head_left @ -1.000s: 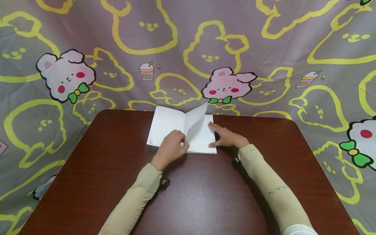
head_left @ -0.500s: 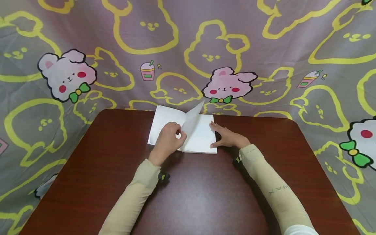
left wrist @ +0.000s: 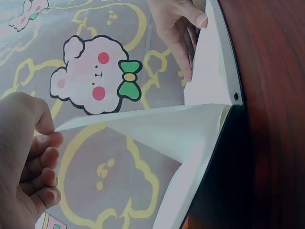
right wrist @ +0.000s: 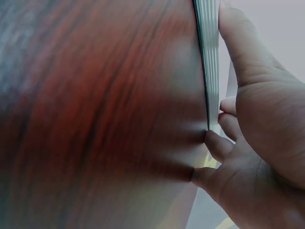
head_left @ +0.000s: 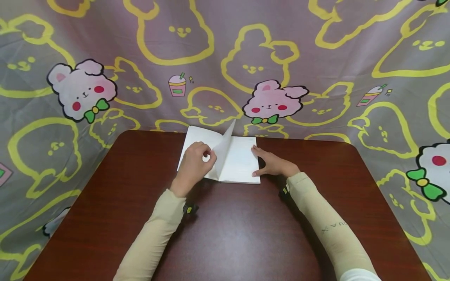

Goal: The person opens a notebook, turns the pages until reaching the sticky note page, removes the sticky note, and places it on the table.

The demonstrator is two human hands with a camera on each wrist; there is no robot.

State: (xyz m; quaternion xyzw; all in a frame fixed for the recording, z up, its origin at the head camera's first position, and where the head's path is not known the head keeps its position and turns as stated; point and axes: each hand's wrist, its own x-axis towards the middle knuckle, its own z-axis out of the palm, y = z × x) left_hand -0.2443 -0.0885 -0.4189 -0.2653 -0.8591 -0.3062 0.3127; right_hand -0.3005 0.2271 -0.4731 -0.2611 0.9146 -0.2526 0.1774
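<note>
An open notebook [head_left: 242, 160] with blank-looking white pages lies near the table's far edge. My left hand [head_left: 194, 163] pinches the corner of one raised page [head_left: 225, 146] between thumb and forefinger. In the left wrist view that page [left wrist: 143, 126] stretches from the pinching fingertips to the spine, the other fingers of the left hand [left wrist: 28, 162] loosely curled. My right hand [head_left: 272, 162] rests at the notebook's right edge, thumb and fingers spread on the page. The right wrist view shows the thumb of the right hand [right wrist: 257, 109] on top, close by the stacked page edges [right wrist: 209, 57].
The dark reddish-brown wooden table [head_left: 225, 234] spreads in front of the notebook. Behind it hangs a grey curtain [head_left: 211, 47] printed with yellow outlines and rabbit faces. A small black wrist device [head_left: 190, 209] sits by the left sleeve [head_left: 154, 230].
My left hand has moved left and slightly away, drawing the raised page over from the right side toward the left. The right hand has stayed at the notebook's right edge.
</note>
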